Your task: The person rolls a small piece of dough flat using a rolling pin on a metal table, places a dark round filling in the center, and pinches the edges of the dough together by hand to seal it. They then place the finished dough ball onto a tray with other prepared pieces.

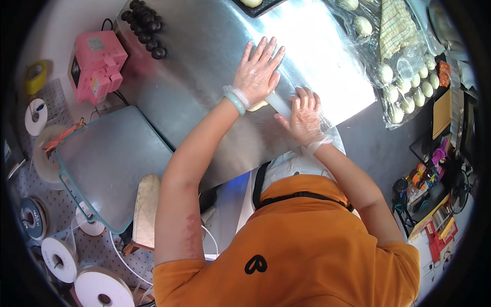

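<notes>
My left hand (255, 75), in a clear thin glove with a pale green bangle at the wrist, lies with fingers spread over the steel table (204, 66). Under its palm runs one end of a whitish rolling pin (279, 105). My right hand (307, 118), gloved the same way, has its fingers bent over the other end, thumb apart on the near side. A pale yellow piece of dough (258, 106) peeks out beside my left wrist, mostly hidden by the hand and pin.
Dark round balls (146, 25) cluster at the table's far left, near a pink machine (99, 64). Pale dough balls (407, 104) lie under plastic film at the right. A black tray (258, 7) shows at the top. A teal-rimmed lid (115, 163) stands left of the table.
</notes>
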A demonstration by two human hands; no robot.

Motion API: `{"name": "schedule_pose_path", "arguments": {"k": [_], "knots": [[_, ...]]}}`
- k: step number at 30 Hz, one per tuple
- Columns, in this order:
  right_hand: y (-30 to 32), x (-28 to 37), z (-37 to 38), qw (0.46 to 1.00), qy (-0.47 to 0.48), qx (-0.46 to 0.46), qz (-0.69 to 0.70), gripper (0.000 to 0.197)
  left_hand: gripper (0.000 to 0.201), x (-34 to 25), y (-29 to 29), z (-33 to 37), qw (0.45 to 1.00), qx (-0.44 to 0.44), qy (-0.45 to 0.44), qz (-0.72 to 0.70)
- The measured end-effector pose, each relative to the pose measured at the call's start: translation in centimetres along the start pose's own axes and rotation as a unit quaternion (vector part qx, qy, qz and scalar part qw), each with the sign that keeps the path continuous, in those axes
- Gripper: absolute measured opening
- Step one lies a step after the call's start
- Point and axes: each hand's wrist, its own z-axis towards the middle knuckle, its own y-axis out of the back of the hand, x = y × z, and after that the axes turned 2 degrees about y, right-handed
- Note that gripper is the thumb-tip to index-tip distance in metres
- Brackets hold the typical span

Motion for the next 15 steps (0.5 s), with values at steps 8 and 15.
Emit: {"name": "schedule_pose_path", "arguments": {"k": [8,15], "knots": [[4.1,-3.1,2.4,0.986,0.11,0.124,0.028,0.047,0.068,-1.4,-1.5,4.6,0.998,-0.029,0.047,-0.009],[10.4,-5.5,9.1,0.909,0.037,0.321,0.262,0.031,0.068,0.7,1.4,3.6,0.947,-0.172,0.259,-0.08]]}}
